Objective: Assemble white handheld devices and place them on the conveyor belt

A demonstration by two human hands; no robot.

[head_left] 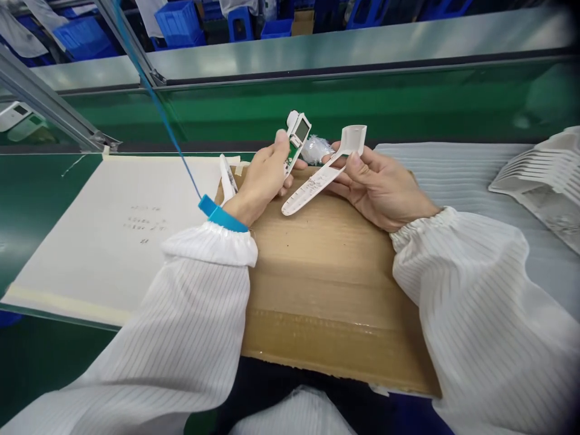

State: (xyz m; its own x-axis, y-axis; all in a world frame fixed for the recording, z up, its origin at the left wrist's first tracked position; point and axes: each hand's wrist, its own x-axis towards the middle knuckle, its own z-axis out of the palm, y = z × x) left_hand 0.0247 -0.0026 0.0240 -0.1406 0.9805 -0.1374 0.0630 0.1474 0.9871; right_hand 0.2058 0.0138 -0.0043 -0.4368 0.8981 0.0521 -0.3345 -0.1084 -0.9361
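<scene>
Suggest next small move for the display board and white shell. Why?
Probably bring the green circuit board in the left hand toward the white plastic spoon-shaped shell in the right hand. They're held close but apart, above the cardboard sheet, and their long, narrow shapes look like they could line up.

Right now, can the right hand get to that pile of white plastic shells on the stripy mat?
Probably yes. The right hand holds a white plastic casing, so it would likely set that down first. Only the striped mat seems to lie between it and the stacked white shells.
</scene>
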